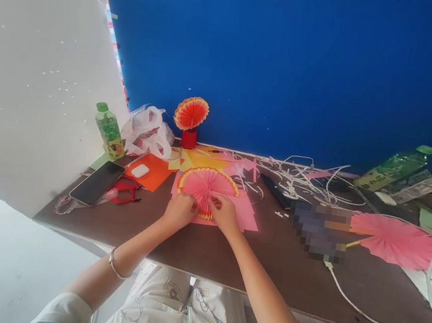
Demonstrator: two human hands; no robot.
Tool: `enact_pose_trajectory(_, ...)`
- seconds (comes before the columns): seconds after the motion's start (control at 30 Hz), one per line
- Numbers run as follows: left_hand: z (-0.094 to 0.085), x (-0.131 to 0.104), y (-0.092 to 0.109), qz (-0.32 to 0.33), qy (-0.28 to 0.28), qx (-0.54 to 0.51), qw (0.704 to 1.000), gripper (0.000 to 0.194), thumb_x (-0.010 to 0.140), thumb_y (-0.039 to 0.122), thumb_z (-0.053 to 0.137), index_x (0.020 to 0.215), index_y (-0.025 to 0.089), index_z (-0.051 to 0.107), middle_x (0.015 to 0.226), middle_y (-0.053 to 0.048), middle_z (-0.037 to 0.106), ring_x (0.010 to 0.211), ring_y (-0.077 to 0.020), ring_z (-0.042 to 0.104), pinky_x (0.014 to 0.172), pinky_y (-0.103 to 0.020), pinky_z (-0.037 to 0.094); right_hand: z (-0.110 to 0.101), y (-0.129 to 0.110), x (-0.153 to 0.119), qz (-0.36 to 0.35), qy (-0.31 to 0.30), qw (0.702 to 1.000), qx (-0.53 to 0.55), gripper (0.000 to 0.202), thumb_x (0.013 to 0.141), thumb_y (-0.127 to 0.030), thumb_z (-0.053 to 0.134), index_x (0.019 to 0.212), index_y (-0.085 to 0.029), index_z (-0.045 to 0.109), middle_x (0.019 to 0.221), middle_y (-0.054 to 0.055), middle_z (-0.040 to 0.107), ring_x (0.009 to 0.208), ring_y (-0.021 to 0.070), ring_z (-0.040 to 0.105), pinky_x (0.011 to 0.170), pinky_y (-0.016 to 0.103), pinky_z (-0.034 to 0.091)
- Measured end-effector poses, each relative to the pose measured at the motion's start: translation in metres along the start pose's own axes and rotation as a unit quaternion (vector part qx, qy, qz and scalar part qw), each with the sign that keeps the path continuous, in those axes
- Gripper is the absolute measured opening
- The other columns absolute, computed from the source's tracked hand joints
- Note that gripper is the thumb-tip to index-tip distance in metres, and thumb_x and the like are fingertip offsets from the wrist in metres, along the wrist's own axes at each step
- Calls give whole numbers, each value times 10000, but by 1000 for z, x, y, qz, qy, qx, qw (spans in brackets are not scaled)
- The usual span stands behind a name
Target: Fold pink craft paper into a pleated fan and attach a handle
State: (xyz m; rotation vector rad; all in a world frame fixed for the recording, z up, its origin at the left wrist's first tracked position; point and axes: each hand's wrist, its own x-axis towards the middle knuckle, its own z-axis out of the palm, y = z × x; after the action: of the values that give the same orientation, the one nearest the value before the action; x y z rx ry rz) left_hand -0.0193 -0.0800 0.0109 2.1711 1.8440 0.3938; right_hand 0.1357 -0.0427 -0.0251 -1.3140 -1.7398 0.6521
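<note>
A pleated pink paper fan [207,183] with a yellow and orange edge lies spread in a wide arc in front of me. My left hand [181,209] has its fingers closed on the fan's left side, low down. On the opposite side, my right hand [223,213] pinches the fan near its folded centre. A short pleated part points toward me between the two hands. Beneath the fan lie sheets of pink paper [246,215]. The fingertips and what they press are partly hidden.
Left are a phone [97,182], red-handled scissors [125,190], a white case [140,171] and a green-capped bottle [110,131]. A red-orange paper fan [191,114] stands behind. Right are a black pen [275,191], paper strips, a cable [356,315] and a pink fan [398,241].
</note>
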Motion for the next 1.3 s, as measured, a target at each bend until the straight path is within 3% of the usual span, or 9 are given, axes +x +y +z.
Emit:
enact_pose_trajectory(0.2, -4, 14, 13, 36, 8, 133, 990, 239, 841, 238, 407, 902, 117, 604, 931, -136, 570, 902, -249, 542, 632, -295, 431, 1, 1, 1, -3, -5, 1000, -2, 214, 735, -183, 532, 905, -168, 661, 942, 84, 650, 721, 142, 613, 665, 278, 526)
enact_pose_trajectory(0.37, -4, 20, 12, 93, -19, 195, 976, 275, 857, 207, 363, 954, 81, 587, 926, -178, 549, 907, -282, 533, 722, -375, 425, 0, -2, 0, -2, -7, 1000, -5, 210, 747, -173, 525, 908, -154, 659, 933, 92, 649, 718, 142, 616, 674, 277, 524)
enact_pose_trajectory(0.7, 1, 21, -3, 126, 6, 144, 982, 262, 878, 261, 358, 868, 118, 578, 856, -136, 531, 846, -256, 531, 703, -360, 421, 1, -1, 0, 1, -11, 1000, -10, 232, 747, -159, 518, 931, -140, 657, 928, 98, 645, 744, 148, 618, 689, 277, 521)
enact_pose_trajectory(0.97, -16, 20, -11, 183, -43, 90, 978, 125, 761, 188, 465, 782, 138, 578, 798, -92, 536, 812, -226, 507, 741, -328, 423, 0, -3, -1, 2, -18, 1000, -6, 233, 744, -158, 521, 932, -139, 658, 930, 98, 642, 764, 152, 616, 710, 284, 518)
enact_pose_trajectory(1.3, -17, 16, -22, 212, -29, 16, 977, 154, 771, 164, 446, 829, 149, 587, 837, -82, 551, 839, -212, 509, 760, -315, 430, -3, -6, -2, -11, -32, 999, -2, 300, 760, -89, 458, 974, -166, 652, 955, 81, 616, 791, 145, 598, 766, 306, 499)
